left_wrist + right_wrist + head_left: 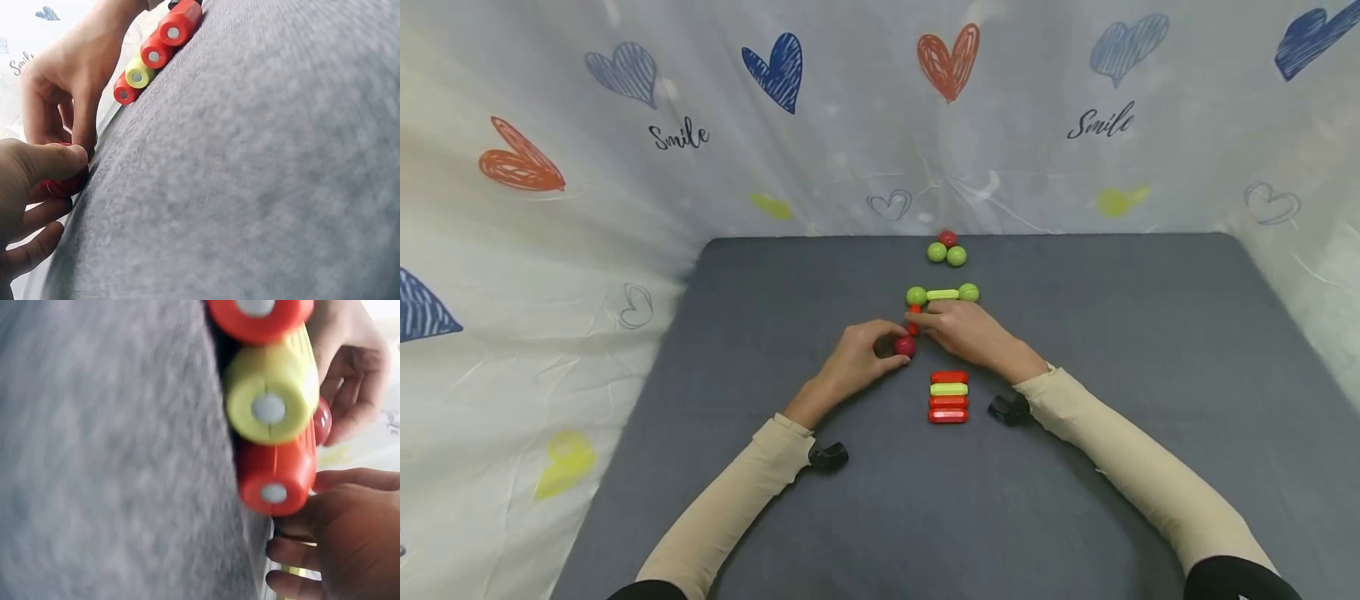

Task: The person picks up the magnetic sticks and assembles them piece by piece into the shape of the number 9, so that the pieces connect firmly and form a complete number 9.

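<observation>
With 12 o'clock pointing away from the person, the left hand (852,357) pinches a red ball (905,346) between thumb and fingertips, the gap only as wide as the ball. The right hand (966,332), at 2 o'clock from that ball, has its fingertips closed on an upright-running red rod (914,308), partly covering it; whether rod and ball are joined cannot be told. At the rod's 12 o'clock end sits a green ball (916,296), from which a yellow-green rod (942,295) runs toward 3 o'clock to a grooved green ball (968,292).

Farther off, at 1 o'clock, a three-ball cluster (957,256) lies near the edge of the grey tabletop (1112,333). Between 4 and 5 o'clock, a row of four rods (948,402), three red and one yellow-green, lies between the forearms; in the right wrist view it partly blocks sight of the red ball.
</observation>
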Tool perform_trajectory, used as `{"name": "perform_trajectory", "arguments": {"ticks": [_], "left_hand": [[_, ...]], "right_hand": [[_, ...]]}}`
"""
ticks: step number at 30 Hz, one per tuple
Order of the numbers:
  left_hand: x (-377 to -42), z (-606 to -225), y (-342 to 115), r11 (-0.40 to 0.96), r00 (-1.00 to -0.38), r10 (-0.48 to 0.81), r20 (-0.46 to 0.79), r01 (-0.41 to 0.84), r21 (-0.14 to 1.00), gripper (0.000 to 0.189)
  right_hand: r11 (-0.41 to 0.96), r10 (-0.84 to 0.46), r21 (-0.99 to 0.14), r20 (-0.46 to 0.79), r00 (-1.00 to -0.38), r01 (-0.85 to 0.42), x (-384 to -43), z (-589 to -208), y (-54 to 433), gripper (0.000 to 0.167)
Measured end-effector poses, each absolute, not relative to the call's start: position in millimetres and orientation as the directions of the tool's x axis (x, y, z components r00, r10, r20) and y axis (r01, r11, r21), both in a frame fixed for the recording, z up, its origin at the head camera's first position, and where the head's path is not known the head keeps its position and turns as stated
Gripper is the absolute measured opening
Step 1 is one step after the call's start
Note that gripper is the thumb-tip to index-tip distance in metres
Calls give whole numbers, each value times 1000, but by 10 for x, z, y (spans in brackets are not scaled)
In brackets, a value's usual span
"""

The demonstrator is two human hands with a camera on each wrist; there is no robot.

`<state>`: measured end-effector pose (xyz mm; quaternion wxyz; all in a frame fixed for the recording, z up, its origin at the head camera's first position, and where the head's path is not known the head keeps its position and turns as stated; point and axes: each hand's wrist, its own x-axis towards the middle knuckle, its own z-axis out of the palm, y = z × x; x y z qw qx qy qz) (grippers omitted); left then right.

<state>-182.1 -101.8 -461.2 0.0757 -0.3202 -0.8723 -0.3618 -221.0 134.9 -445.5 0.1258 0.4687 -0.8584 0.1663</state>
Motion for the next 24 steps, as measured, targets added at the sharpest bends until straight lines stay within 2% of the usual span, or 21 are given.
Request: {"name": "perform_trajectory", "arguments": {"ticks": [9, 16, 24], "left_hand": [[-1818, -4636, -1004, 522, -776, 505, 378, 623, 582, 35], [-1802, -4620, -987, 520, -780, 497, 380, 618, 589, 37], [-1808, -4636, -976, 510, -775, 488, 402, 627, 589, 36]], "right_hand": [[493, -799, -106, 339, -497, -864, -2236, -4464, 1284, 22], [503, -820, -50, 289, -494, -863, -2253, -4407, 1229, 31], [513, -810, -82, 282, -514, -854, -2275, -4400, 1226, 22]]}}
